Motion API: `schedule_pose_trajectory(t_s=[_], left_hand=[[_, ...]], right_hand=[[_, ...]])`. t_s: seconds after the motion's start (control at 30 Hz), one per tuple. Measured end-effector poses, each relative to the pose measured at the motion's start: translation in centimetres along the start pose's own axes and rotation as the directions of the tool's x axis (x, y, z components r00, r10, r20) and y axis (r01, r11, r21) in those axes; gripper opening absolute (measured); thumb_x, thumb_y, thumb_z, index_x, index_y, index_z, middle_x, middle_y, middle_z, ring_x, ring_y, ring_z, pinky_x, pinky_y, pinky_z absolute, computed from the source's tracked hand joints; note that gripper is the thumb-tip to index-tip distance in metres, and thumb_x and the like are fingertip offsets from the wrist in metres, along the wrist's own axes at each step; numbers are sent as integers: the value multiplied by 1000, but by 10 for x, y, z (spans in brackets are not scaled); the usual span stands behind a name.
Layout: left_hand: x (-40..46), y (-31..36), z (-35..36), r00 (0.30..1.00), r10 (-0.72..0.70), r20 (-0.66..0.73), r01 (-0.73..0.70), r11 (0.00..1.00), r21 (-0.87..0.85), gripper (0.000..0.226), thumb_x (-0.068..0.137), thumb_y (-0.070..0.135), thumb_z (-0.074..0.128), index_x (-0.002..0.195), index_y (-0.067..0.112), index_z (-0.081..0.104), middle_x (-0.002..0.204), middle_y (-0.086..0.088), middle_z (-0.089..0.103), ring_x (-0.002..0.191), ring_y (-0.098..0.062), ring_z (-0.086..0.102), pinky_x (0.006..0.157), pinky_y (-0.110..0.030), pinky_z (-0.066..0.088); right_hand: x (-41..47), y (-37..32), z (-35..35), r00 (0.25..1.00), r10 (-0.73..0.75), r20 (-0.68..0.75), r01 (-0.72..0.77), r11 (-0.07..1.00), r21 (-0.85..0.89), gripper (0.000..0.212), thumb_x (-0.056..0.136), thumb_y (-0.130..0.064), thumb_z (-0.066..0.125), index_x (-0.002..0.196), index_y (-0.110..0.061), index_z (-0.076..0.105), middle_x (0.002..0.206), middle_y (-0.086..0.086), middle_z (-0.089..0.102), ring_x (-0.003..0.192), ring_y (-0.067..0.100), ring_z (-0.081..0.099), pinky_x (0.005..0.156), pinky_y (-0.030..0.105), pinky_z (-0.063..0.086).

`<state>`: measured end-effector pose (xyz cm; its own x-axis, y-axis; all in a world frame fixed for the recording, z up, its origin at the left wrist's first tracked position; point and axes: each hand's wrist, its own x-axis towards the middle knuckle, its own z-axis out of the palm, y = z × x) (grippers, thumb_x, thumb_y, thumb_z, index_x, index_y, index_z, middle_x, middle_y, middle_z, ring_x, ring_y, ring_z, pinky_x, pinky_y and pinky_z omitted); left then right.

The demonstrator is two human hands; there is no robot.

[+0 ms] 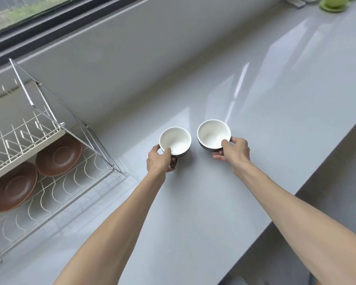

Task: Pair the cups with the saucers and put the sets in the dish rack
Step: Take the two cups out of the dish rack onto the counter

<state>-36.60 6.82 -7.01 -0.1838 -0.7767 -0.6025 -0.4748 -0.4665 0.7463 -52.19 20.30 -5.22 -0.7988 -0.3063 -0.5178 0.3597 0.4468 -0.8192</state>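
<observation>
Two brown cups with white insides stand side by side near the middle of the grey counter. My left hand (159,160) grips the left cup (175,139) at its rim and handle. My right hand (233,150) grips the right cup (213,133) the same way, thumb on the rim. At the left stands a wire dish rack (70,182). On its lower shelf lie two brown saucers, one further back (59,155) and one nearer the front (11,187), partly under the white upper tier.
The counter's front edge (308,182) runs diagonally at the right, with floor below. A low grey wall and a window sill run behind the counter. A green cup on a green saucer (333,4) stands at the far right corner.
</observation>
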Motion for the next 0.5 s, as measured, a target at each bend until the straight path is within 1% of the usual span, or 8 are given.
schedule_pose_trajectory(t_s=[0.07, 0.17, 0.3, 0.33, 0.4, 0.5], left_hand=[[1, 0, 2, 1000, -5, 6, 5, 1000, 2, 54, 88, 21, 53, 142, 25, 52, 117, -18, 71, 97, -35, 74, 76, -47, 65], [2, 0, 3, 1000, -6, 11, 6, 1000, 0, 53, 89, 20, 53, 142, 24, 52, 113, -17, 72, 97, -35, 74, 77, -47, 65], [6, -1, 3, 1000, -6, 4, 6, 1000, -4, 52, 90, 19, 53, 142, 24, 52, 112, -17, 72, 88, -33, 73, 78, -47, 65], [7, -1, 2, 1000, -8, 4, 8, 1000, -11, 52, 90, 19, 53, 142, 24, 52, 111, -17, 72, 88, -33, 73, 78, -47, 65], [9, -1, 3, 1000, -7, 10, 7, 1000, -14, 52, 91, 19, 53, 142, 24, 52, 112, -17, 72, 95, -34, 74, 78, -48, 65], [10, -1, 4, 1000, -5, 17, 6, 1000, -14, 52, 91, 20, 53, 142, 24, 52, 110, -15, 71, 99, -34, 73, 78, -48, 64]], right_hand=[[1, 1, 1, 1000, 2, 1, -2, 1000, 0, 29, 94, -6, 48, 119, -6, 61, 101, 16, 65, 58, 22, 71, 46, 19, 57], [3, 2, 4, 1000, -2, 8, 2, 1000, 11, 24, 94, -6, 48, 113, -11, 61, 97, 16, 64, 59, 22, 71, 47, 19, 57], [10, 6, 8, 1000, 22, 3, -22, 1000, 0, 31, 93, -7, 49, 121, -4, 62, 94, 14, 64, 55, 18, 72, 49, 20, 58], [11, 6, 8, 1000, 24, 4, -24, 1000, 1, 32, 93, -7, 49, 122, -3, 61, 91, 14, 64, 55, 19, 73, 49, 20, 58], [12, 6, 8, 1000, 23, 13, -23, 1000, 9, 33, 93, -6, 49, 124, -2, 61, 88, 14, 64, 60, 23, 73, 47, 19, 57], [14, 6, 8, 1000, 23, 19, -24, 1000, 14, 32, 94, -6, 50, 123, -1, 61, 97, 15, 64, 61, 22, 73, 48, 19, 57]])
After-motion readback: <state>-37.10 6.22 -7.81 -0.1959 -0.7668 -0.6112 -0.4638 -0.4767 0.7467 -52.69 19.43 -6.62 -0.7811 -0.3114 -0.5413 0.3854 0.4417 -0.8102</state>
